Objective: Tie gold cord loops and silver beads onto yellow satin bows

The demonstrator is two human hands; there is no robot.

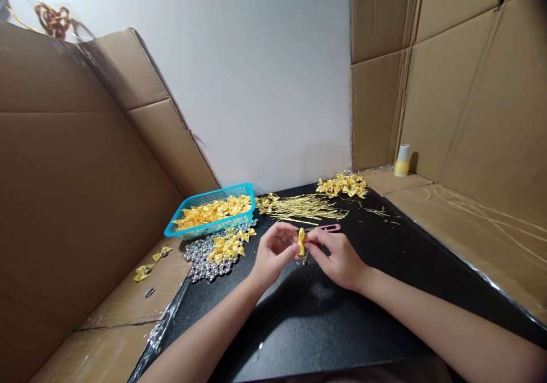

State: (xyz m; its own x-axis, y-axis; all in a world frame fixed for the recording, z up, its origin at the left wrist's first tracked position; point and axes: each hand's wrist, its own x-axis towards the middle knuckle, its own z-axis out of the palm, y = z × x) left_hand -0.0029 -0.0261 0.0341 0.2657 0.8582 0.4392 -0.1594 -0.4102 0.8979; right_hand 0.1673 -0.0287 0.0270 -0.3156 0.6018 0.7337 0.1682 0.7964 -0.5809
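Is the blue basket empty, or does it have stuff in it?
Not empty: the blue basket holds a heap of yellow bows, spread along most of its length.

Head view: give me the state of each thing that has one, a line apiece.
Left hand, pinching the yellow bow
Right hand, pinching it from the other side
Yellow bow, held, turned on end
Blue basket, upright, filled with small bows
Silver beads, spread out, partly covered by loose bows
Gold strips, loose, heaped
Far bows, piled loosely
Spool, standing upright
Pink-handled tool, lying down, partly hidden; open or shut unclear
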